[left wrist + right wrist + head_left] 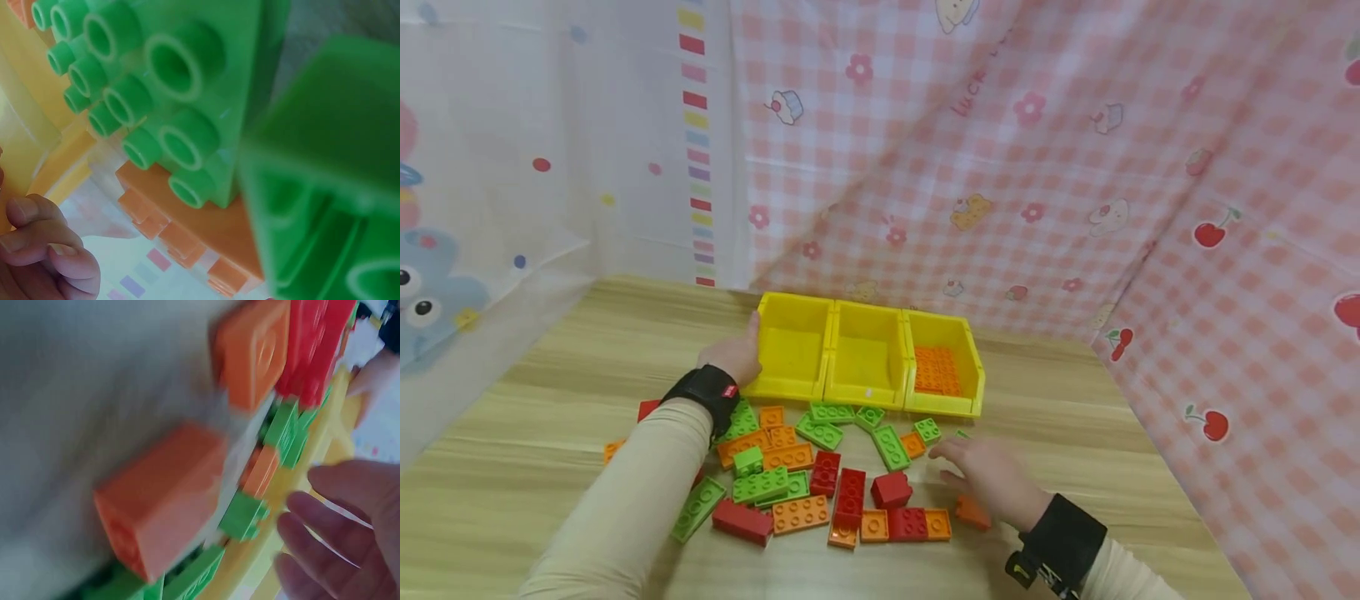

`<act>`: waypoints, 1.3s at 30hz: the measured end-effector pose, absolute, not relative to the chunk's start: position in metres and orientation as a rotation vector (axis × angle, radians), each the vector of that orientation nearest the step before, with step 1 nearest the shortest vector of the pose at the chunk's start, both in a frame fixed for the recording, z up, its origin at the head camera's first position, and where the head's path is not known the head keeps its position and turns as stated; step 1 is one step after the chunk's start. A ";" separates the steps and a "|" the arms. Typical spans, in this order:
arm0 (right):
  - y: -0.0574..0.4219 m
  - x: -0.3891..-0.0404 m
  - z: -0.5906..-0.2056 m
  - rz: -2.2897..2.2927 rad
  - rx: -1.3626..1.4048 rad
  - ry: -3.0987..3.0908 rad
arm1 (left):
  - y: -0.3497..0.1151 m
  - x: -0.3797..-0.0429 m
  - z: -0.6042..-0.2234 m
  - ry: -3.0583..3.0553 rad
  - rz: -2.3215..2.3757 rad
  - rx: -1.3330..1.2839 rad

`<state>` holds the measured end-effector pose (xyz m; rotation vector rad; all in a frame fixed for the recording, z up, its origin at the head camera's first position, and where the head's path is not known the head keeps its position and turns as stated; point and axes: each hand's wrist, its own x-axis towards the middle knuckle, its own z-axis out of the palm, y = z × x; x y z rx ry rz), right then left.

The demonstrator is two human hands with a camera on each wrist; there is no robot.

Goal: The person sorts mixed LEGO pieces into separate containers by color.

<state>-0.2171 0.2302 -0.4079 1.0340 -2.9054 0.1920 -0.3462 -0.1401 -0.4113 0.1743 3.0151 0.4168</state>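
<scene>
Right grip [996, 479] spread, so a sloppy swipe could knock the orange brick [973, 513]; left grip [735, 358] by the bin [788, 390], can't tell if pinching.

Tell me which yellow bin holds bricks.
The rightmost bin, farthest from the left hand: orange bricks lie inside it; the left bin and middle bin show none.

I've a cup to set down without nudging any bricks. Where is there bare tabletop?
Bare tabletop shows between the yellow bins and the cherry-printed cloth, beyond the right hand. Another stretch lies between the left hand and the dotted white cloth at left. In front of the bins it's crowded with green, orange and red toy bricks.
</scene>
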 end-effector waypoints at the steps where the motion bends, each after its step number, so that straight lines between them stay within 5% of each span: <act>1: 0.229 -0.213 -0.408 0.191 1.066 -2.932 | -0.141 -0.347 -0.412 3.016 0.412 0.175; 12: 0.227 -0.193 -0.412 0.394 1.300 -3.123 | -0.149 -0.349 -0.412 3.043 0.404 0.193; 39: 0.230 -0.187 -0.419 0.403 1.230 -3.199 | -0.139 -0.346 -0.413 3.038 0.403 0.142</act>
